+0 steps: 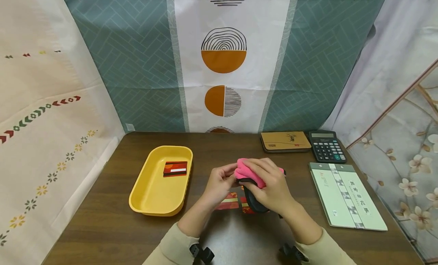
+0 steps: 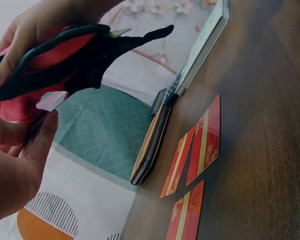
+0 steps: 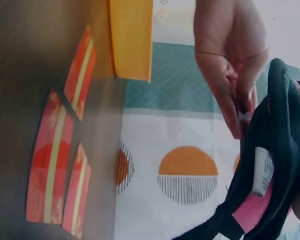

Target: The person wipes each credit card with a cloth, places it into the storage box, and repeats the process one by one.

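Observation:
A pink and black fabric pouch (image 1: 251,173) is held in the right hand (image 1: 273,185), whose fingers wrap over its outside. Beside the pouch's opening, the left hand (image 1: 219,183) pinches a thin dark item (image 3: 243,127) seen edge-on; whether it is a card I cannot tell. A white label (image 3: 263,171) shows inside the black edge of the pouch in the right wrist view. Below the hands, red cards with a gold stripe (image 2: 205,140) lie on the table, partly hidden by the hands and pouch in the head view.
To the left stands a yellow tray (image 1: 137,181) with a red and black card (image 1: 175,168) inside. A brown wallet (image 1: 285,141) and a black calculator (image 1: 327,147) lie at the back right, with a pale green notebook (image 1: 347,196) in front of the calculator.

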`<state>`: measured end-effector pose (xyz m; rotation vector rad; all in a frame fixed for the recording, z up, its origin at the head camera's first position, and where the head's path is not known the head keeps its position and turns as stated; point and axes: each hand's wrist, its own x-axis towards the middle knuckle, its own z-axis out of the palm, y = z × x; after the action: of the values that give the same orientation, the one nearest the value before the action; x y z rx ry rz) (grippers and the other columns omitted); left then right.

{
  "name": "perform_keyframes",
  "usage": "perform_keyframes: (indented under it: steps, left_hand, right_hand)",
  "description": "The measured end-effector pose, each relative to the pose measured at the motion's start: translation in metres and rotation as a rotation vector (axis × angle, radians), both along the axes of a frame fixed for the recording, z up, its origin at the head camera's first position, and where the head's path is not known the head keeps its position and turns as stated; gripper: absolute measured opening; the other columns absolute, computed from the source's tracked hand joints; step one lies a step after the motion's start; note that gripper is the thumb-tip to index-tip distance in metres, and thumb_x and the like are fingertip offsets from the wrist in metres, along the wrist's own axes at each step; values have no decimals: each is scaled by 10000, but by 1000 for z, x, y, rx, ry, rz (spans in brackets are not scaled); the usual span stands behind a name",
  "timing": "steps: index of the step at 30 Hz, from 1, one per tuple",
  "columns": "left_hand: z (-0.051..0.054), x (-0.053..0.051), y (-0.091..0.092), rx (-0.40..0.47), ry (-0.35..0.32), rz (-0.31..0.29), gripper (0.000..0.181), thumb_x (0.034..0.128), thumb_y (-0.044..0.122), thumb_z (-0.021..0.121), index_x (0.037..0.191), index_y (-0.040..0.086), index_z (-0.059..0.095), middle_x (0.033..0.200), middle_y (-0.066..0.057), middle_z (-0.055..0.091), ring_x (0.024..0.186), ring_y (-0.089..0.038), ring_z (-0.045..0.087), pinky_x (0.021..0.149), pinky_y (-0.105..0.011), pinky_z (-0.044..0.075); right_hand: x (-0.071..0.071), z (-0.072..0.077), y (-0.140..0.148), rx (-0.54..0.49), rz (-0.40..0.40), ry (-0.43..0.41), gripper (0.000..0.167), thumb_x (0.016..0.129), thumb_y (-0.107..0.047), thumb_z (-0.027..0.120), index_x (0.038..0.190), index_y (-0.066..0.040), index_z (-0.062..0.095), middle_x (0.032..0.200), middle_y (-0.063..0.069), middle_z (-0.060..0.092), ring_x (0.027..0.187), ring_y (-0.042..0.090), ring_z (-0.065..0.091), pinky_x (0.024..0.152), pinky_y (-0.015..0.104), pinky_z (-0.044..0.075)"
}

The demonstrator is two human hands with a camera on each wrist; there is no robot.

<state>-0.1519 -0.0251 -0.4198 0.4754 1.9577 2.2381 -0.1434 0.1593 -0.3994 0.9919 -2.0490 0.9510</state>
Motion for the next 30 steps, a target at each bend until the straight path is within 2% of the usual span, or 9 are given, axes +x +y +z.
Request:
perform_keyframes:
  steps: [2,5,8,11,14,17,21,24,30]
  left_hand:
    - [1,0,-1,-2,2,-5,338,1010,-53,545,1343,-85,596,1206,-254,681,1037,-298,711,853,-379,601]
    - [1,0,-2,20,-27,1,355,1002,-57,557,1354,-82,588,1230,-257,670,1054,-332,703,851,-379,597]
    - [1,-1,-5,47,-65,25,361,986,-72,573,1346,-84,594,1233,-259,670,1037,-347,709,840,-371,596]
    - [1,-1,-6,64,-80,37,355,982,-81,575,1336,-82,604,1218,-256,678,1010,-328,722,832,-361,598]
    - [2,0,-6,68,-54,20,354,986,-79,570,1339,-95,593,1223,-269,671,1002,-316,726,838,-364,597]
    - [4,1,-6,72,-30,-4,356,994,-73,561,1348,-101,581,1234,-280,660,1011,-311,722,847,-364,596]
    - [7,3,-4,90,-19,-10,358,991,-89,554,1347,-111,575,1240,-290,652,1040,-310,710,853,-370,592]
    - [7,3,-3,103,-12,1,359,982,-103,558,1340,-123,575,1234,-299,648,1052,-310,703,856,-380,590]
    - [2,3,-3,71,-65,40,361,984,-86,570,1345,-102,585,1230,-276,663,1040,-340,709,855,-370,590]
  right_hand:
    - [-1,2,1,-43,26,-34,446,899,-302,789,1244,-35,698,1193,116,701,990,254,627,851,221,514]
    - [-1,5,6,-89,32,-113,484,821,-156,861,1255,-33,686,1188,116,703,1009,237,646,905,176,508]
    - [-1,8,13,-131,79,-210,585,721,29,878,1265,-15,668,1156,120,710,986,207,661,868,173,533]
    - [-1,9,17,-147,122,-260,621,699,88,864,1276,-8,656,1132,119,716,950,193,667,808,186,552]
    - [-3,9,18,-104,66,-215,594,737,6,877,1285,-27,650,1153,103,713,972,210,669,850,177,541]
    - [-4,6,17,-30,-49,-96,479,852,-222,837,1262,-46,664,1183,100,708,1009,252,668,937,200,522]
    - [-4,1,12,73,-126,36,494,958,-452,672,1256,-58,683,1220,126,690,1044,304,650,932,384,566]
    - [-5,-1,9,128,-151,78,513,913,-414,750,1279,-60,679,1227,141,678,1046,319,637,880,492,575]
    - [-9,-6,10,134,-211,75,596,710,-160,914,1252,-48,692,1142,121,704,967,295,647,838,484,575]
